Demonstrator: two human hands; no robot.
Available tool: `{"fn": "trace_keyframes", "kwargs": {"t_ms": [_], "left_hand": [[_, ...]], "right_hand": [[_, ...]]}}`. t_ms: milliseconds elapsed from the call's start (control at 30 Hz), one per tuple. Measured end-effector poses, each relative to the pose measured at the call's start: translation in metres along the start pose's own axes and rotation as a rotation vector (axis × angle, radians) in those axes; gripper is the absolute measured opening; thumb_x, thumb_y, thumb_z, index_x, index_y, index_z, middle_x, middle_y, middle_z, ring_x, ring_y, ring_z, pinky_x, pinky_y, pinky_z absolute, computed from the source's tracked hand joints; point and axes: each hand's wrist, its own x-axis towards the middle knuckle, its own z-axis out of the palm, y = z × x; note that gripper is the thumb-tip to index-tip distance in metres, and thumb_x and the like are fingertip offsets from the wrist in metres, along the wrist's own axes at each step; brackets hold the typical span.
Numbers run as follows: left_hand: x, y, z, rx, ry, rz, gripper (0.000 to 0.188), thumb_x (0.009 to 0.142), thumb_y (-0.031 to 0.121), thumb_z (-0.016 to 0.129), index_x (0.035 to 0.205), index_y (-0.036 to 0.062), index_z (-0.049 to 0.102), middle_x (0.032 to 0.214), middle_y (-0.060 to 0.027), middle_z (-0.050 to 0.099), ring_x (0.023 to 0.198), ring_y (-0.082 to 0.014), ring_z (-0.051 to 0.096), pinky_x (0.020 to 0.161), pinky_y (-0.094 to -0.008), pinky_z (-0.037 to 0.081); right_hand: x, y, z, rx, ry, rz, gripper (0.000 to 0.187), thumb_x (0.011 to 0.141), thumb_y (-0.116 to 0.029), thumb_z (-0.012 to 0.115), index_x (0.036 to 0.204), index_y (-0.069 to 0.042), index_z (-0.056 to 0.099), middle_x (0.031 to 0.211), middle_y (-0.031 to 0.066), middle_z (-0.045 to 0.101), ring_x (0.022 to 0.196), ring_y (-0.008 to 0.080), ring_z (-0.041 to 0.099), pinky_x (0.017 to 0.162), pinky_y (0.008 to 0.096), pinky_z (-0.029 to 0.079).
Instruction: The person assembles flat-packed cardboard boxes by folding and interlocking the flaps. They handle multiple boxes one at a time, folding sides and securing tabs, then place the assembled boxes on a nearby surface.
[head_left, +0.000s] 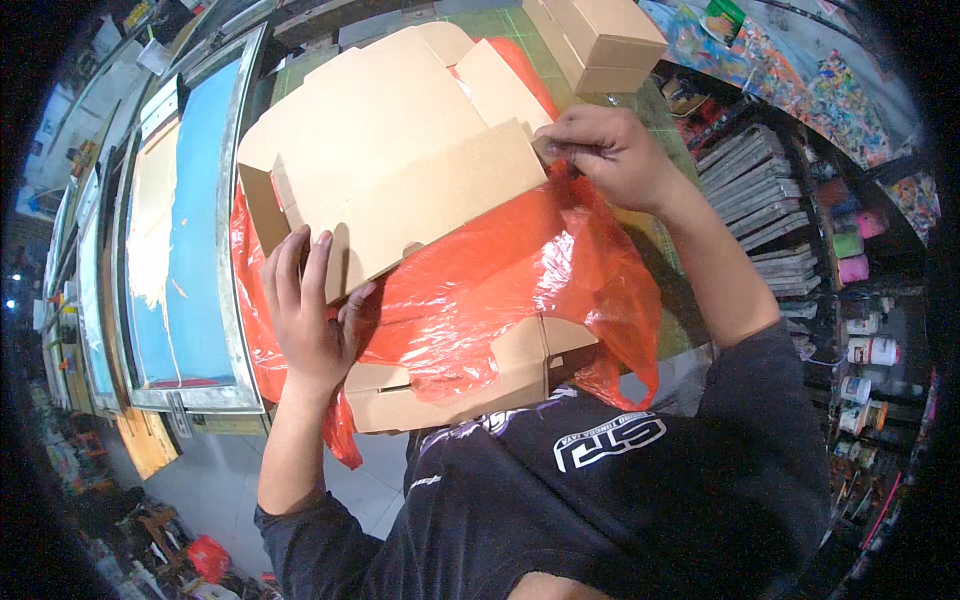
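Cardboard box [370, 130], part-folded, lay at the centre of the work table on a crumpled red plastic bag [480, 300]. Its broad brown panel faced up; the wall nearest the person was folded up and leaned, and a small flap stood at the left end. Red plastic showed past its left, near and far right edges.

Left hand [308, 320]: half-open at the near left corner, fingers extended against the card, thumb spread apart by the wall's lower edge. I could not tell whether it gripped.

Right hand [615, 155]: fingers curled in, tips at the right end of the near wall, just above a gathered part of the bag. I could not tell from my end what was pinched, if anything.

Nearest the black shirt [640, 510] I noted another folded stretch of cardboard [460, 405], red plastic touching it; any join to the box was hidden.

Surroundings: a closed brown carton [610, 45] sat beyond the right hand on a green mat [498, 24] with grid lines. To the left stood a metal-framed blue screen [200, 250]; to the right, I recorded a stack of grey slabs [750, 195] and several jars [873, 350].
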Motion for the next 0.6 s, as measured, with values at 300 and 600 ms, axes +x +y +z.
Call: {"fn": "trace_keyframes", "kwargs": {"t_ms": [300,600], "left_hand": [[-0.005,-0.020,0.000,-0.135,0.062,-0.002,0.066,0.071,0.017,0.075,0.126,-0.0006,0.043,0.122,-0.0202,0.049,0.111,-0.0380,0.047,0.094,-0.0454,0.037],[-0.009,-0.024,-0.001,-0.083,0.078,0.087,0.067,0.072,0.017,0.075,0.127,-0.0005,0.040,0.124,-0.0213,0.047,0.111,-0.0381,0.046,0.095,-0.0463,0.036]], "right_hand": [[-0.001,-0.019,0.010,-0.132,0.067,-0.005,0.023,0.080,0.002,0.055,0.101,-0.001,0.064,0.082,0.0127,0.060,0.070,0.0243,0.061,0.062,0.0297,0.047],[0.000,-0.027,0.022,-0.371,-0.019,-0.149,0.024,0.083,-0.004,0.054,0.106,-0.004,0.062,0.087,0.0132,0.062,0.073,0.0240,0.062,0.067,0.0303,0.050]]}}
